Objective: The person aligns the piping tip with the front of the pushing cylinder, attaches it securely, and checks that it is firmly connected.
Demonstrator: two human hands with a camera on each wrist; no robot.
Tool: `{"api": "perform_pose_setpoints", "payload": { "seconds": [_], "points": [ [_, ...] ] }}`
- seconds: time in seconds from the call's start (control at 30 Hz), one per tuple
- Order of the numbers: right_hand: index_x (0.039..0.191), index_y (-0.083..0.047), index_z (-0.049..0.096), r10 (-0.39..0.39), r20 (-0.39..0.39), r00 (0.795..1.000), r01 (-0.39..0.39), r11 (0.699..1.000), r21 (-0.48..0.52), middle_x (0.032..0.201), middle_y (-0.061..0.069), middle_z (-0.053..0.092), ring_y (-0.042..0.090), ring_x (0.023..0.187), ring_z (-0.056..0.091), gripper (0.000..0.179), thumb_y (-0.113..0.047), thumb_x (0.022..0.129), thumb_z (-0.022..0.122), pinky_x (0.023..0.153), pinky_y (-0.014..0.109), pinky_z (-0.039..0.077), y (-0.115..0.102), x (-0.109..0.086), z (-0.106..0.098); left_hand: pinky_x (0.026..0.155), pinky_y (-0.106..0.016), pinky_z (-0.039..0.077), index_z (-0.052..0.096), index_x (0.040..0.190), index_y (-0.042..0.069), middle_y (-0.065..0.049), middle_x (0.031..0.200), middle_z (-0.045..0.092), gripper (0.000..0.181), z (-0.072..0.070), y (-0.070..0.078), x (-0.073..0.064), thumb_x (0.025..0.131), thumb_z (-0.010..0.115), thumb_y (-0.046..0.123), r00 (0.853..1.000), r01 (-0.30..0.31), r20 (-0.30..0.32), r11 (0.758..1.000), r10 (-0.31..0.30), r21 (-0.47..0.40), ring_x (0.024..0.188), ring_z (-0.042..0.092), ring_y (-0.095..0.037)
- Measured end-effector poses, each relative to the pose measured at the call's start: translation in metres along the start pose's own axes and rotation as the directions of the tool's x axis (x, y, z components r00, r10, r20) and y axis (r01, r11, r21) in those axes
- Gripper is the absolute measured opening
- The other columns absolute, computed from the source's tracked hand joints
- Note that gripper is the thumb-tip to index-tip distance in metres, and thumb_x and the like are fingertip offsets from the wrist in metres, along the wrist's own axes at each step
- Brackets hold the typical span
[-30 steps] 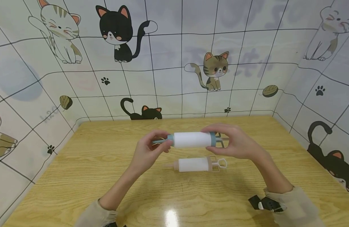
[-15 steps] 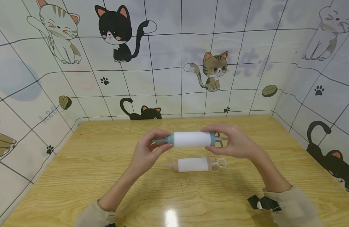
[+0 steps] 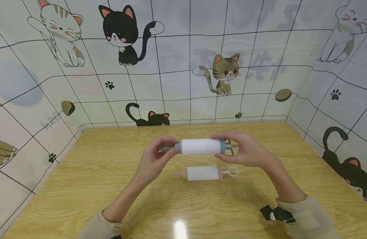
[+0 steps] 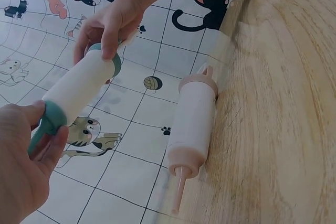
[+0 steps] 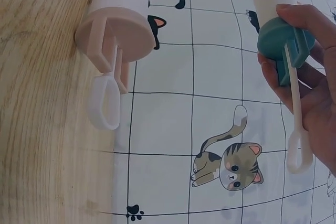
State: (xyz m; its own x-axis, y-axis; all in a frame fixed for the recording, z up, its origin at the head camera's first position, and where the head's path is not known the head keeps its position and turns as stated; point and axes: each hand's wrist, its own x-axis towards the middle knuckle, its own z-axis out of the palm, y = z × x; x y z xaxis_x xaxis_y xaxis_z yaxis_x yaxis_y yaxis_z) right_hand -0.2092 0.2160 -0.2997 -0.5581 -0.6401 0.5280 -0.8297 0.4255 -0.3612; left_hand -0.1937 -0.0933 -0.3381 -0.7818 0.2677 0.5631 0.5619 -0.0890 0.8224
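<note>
Level above the table, a white syringe (image 3: 199, 146) with teal end caps spans the space between both hands. My left hand (image 3: 154, 156) pinches its thin nozzle end, with the thumb lying over the teal cap. My right hand (image 3: 246, 149) grips the opposite cap between thumb and fingers; in the right wrist view the white pull handle (image 5: 299, 153) sticks out beside the palm. Nearer to me, a second syringe (image 3: 202, 173) with pinkish-beige caps lies on its side on the table, untouched. Its nozzle points left and its loop handle right. Left-hand fingers are partly hidden behind the nozzle.
The wood-grain table (image 3: 111, 186) carries a bright light reflection at its front. Patterned cat-print sheeting (image 3: 177, 66) stands along the back and both sides. A dark strap device (image 3: 278, 214) sits on the right sleeve.
The teal-capped syringe has shifted very slightly left, with both hands keeping hold. My left thumb and fingers have moved a little at the nozzle cap. The beige-capped syringe stays put.
</note>
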Motion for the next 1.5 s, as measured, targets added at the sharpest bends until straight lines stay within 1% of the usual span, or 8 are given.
{"api": "perform_pose_setpoints", "payload": {
  "seconds": [0.17, 0.33, 0.63, 0.9, 1.03, 1.2, 1.33, 1.5],
  "points": [
    [0.126, -0.01, 0.066, -0.003, 0.001, 1.0, 0.003, 1.0, -0.004, 0.122, 0.004, 0.069, 0.015, 0.098, 0.065, 0.053, -0.009, 0.078, 0.087, 0.075, 0.035, 0.06, -0.0007, -0.0002, -0.0002, 0.085, -0.039, 0.061, 0.061, 0.118, -0.004, -0.019, 0.114, 0.062, 0.024, -0.0027, -0.0001, 0.0011, 0.095, 0.067, -0.003, 0.996, 0.083, 0.04, 0.997, -0.083, 0.004, 0.099, 0.067, -0.024],
    [0.125, -0.009, 0.067, -0.007, 0.0, 1.0, 0.007, 1.0, -0.009, 0.121, 0.005, 0.069, 0.016, 0.098, 0.065, 0.051, -0.007, 0.077, 0.087, 0.075, 0.035, 0.06, -0.0003, -0.0004, 0.0003, 0.082, -0.041, 0.062, 0.06, 0.118, -0.006, -0.023, 0.11, 0.061, 0.02, -0.0035, -0.0026, 0.0015, 0.098, 0.062, -0.003, 0.99, 0.109, 0.09, 0.994, -0.108, -0.011, 0.089, 0.07, -0.026],
    [0.124, -0.009, 0.068, -0.009, -0.01, 1.0, 0.009, 1.0, -0.012, 0.12, 0.006, 0.07, 0.018, 0.099, 0.066, 0.051, -0.005, 0.077, 0.086, 0.074, 0.037, 0.061, -0.0001, -0.0002, 0.0008, 0.088, -0.037, 0.06, 0.064, 0.116, -0.003, -0.017, 0.114, 0.065, 0.029, -0.001, 0.0014, 0.0006, 0.089, 0.072, -0.009, 0.998, 0.046, 0.036, 0.997, -0.048, 0.06, 0.104, 0.065, -0.028],
    [0.124, -0.01, 0.068, 0.017, 0.003, 1.0, -0.017, 1.0, 0.005, 0.12, 0.004, 0.069, 0.015, 0.099, 0.065, 0.051, -0.009, 0.077, 0.087, 0.076, 0.036, 0.061, -0.0012, 0.0001, 0.0, 0.089, -0.041, 0.059, 0.063, 0.111, -0.005, -0.019, 0.115, 0.063, 0.034, -0.001, -0.0008, 0.0002, 0.082, 0.073, -0.019, 0.995, -0.081, 0.07, 0.996, 0.078, 0.048, 0.104, 0.064, -0.023],
    [0.124, -0.009, 0.068, 0.024, 0.005, 1.0, -0.024, 1.0, 0.014, 0.12, 0.004, 0.069, 0.015, 0.1, 0.065, 0.05, -0.008, 0.078, 0.087, 0.076, 0.036, 0.06, -0.0005, 0.0001, 0.0002, 0.09, -0.043, 0.059, 0.063, 0.109, -0.003, -0.016, 0.116, 0.062, 0.033, -0.0009, 0.0001, 0.0003, 0.082, 0.074, -0.018, 0.992, -0.098, 0.078, 0.995, 0.096, 0.03, 0.106, 0.063, -0.025],
    [0.124, -0.01, 0.068, 0.008, 0.001, 1.0, -0.008, 1.0, 0.019, 0.12, 0.003, 0.07, 0.015, 0.098, 0.065, 0.051, -0.008, 0.078, 0.087, 0.075, 0.036, 0.061, -0.0002, 0.0003, 0.0002, 0.088, -0.04, 0.06, 0.064, 0.109, -0.001, -0.014, 0.114, 0.064, 0.024, 0.0001, 0.0024, 0.0003, 0.088, 0.072, -0.011, 0.997, -0.066, 0.048, 0.997, 0.065, 0.025, 0.104, 0.064, -0.025],
    [0.125, -0.01, 0.068, -0.013, -0.002, 1.0, 0.013, 1.0, 0.017, 0.12, 0.004, 0.07, 0.014, 0.097, 0.066, 0.051, -0.008, 0.077, 0.087, 0.074, 0.035, 0.061, -0.0008, 0.0009, 0.0006, 0.086, -0.038, 0.06, 0.064, 0.111, 0.0, -0.014, 0.112, 0.065, 0.022, -0.0004, 0.0033, -0.0001, 0.091, 0.071, -0.006, 1.0, -0.012, 0.021, 0.999, 0.011, 0.042, 0.104, 0.066, -0.023],
    [0.125, -0.01, 0.067, -0.015, -0.002, 1.0, 0.015, 1.0, 0.013, 0.12, 0.004, 0.07, 0.015, 0.098, 0.066, 0.051, -0.007, 0.077, 0.087, 0.075, 0.034, 0.061, -0.0017, 0.0006, 0.0003, 0.08, -0.039, 0.062, 0.063, 0.116, 0.0, -0.016, 0.109, 0.064, 0.023, -0.0026, 0.0012, 0.0006, 0.094, 0.069, -0.002, 0.996, 0.075, 0.053, 0.997, -0.077, 0.032, 0.092, 0.069, -0.023]
  ]
}}
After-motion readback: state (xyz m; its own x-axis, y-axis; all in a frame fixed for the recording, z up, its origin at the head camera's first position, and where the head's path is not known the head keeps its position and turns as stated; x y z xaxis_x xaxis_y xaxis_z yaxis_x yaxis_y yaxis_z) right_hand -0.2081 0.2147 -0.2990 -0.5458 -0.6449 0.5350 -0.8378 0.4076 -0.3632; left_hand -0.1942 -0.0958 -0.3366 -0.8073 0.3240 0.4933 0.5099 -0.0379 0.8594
